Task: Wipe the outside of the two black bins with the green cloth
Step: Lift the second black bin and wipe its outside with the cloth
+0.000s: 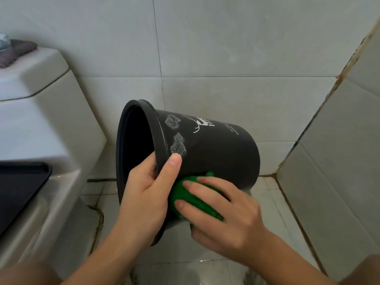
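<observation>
Bin [216,153] mid-wipe, centre frame | our left hand [148,194] grips rim, right hand [224,212] presses green cloth [185,194] flat-fingered | second bin unseen, we judge half left

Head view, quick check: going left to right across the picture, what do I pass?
Grey cloth on the toilet tank → black tray → left hand gripping the black bin rim → green cloth → right hand → tiled side wall.

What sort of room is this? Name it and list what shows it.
Most likely a bathroom. A toilet with its cistern stands at left, pale tiles cover the wall and the floor, and the grout lines are stained.
</observation>
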